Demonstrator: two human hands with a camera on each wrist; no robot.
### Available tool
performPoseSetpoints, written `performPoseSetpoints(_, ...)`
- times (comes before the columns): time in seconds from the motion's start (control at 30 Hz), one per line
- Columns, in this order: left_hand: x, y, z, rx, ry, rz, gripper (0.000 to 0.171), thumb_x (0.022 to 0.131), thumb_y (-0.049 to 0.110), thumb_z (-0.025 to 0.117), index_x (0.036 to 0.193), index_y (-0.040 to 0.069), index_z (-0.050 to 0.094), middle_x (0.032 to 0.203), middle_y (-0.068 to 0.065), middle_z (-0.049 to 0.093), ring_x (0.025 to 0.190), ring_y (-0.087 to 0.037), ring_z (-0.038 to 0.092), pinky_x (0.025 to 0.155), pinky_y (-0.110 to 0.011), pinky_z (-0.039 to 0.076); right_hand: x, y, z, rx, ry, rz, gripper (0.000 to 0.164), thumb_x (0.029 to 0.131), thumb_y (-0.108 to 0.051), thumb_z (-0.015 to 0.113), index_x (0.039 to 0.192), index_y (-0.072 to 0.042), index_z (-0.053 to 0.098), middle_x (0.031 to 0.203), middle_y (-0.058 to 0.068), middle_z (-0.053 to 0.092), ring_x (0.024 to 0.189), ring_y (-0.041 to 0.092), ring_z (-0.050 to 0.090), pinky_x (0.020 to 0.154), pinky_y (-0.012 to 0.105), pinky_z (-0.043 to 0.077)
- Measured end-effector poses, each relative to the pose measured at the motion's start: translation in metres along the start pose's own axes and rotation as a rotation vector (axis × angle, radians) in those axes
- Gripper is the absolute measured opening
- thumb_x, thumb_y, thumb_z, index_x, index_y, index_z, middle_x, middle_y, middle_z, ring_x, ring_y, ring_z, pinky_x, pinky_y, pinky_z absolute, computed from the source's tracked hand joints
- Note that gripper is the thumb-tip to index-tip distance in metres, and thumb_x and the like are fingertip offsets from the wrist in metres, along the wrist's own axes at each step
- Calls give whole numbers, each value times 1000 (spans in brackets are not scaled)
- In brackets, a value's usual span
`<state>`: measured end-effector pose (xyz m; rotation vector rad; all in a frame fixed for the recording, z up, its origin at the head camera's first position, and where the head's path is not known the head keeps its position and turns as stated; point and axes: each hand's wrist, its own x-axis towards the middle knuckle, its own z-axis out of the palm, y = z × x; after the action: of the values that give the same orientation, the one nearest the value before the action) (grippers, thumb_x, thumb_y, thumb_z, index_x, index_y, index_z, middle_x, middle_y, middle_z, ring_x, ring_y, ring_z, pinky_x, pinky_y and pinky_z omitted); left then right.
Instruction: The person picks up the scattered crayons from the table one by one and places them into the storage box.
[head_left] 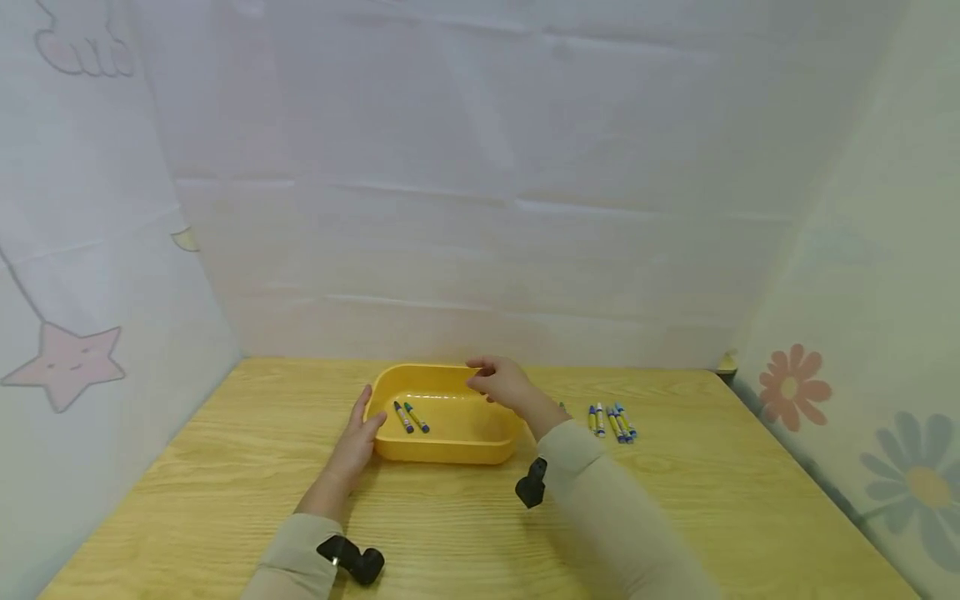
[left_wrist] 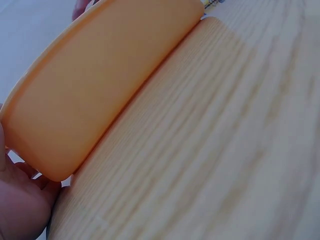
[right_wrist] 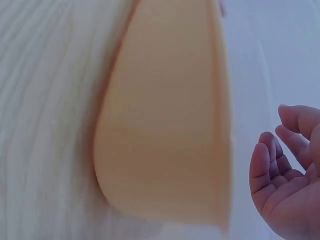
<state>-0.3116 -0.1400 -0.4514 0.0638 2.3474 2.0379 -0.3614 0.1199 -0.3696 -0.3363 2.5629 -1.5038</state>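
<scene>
A yellow plastic tray (head_left: 444,453) stands on the wooden table. Inside it, towards the left, lie a blue crayon (head_left: 403,417) and a green crayon (head_left: 417,417). My left hand (head_left: 358,439) holds the tray's left end, thumb at the rim and fingers along the outer side; the left wrist view shows those fingers against the tray's corner. Over the tray's right back part hovers my right hand (head_left: 504,384). Its fingers are loosely bent, and the right wrist view shows nothing between the fingers and thumb (right_wrist: 295,117).
To the right of the tray, several more crayons (head_left: 618,423) lie in a loose group on the table (head_left: 705,492). One green-tipped crayon (head_left: 562,406) is partly hidden behind my right wrist. A pale cloth wall (head_left: 480,275) rises behind the table.
</scene>
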Motion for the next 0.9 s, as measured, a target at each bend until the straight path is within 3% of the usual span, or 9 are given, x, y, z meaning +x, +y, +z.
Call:
performPoseSetpoints(0.17,1,-1,-2,1,3,-6,66,106,23,36,159,19,-4,165,-18,-6,151,-41,-8,121,-60,-1,-10,11,-39,-44,58,4,42,97,-18,61,138,-10,56,114,14,63,95,29,61,79,37,55)
performPoseSetpoints(0.4,0,-2,-6,-11,6,-11,66,106,22,35,159,20,-3,165,-17,-5,152,-40,-7,122,-58,0,-25,46,-87,-111,122,58,45,100,-21,57,143,-9,50,117,14,61,88,18,57,83,38,54)
performPoseSetpoints(0.57,-1,-1,-10,-1,8,-21,66,106,23,35,159,21,-5,165,-16,-7,151,-40,-8,122,-58,0,-37,75,-109,-132,161,109,48,100,-22,56,144,-5,47,119,17,60,92,26,57,80,44,53)
performPoseSetpoints(0.67,-2,0,-11,3,5,-25,66,106,24,35,159,21,-6,166,-15,-8,152,-39,-9,122,-58,0,-44,93,-119,-144,174,133,49,100,-21,54,144,-1,45,123,21,57,96,30,58,79,42,53)
performPoseSetpoints(0.9,-2,1,-10,-1,-5,-32,67,107,25,35,159,23,-7,165,-15,-9,151,-40,-9,122,-59,1,-59,123,-138,-134,185,172,51,101,-20,53,145,2,42,126,25,54,89,27,57,75,38,52)
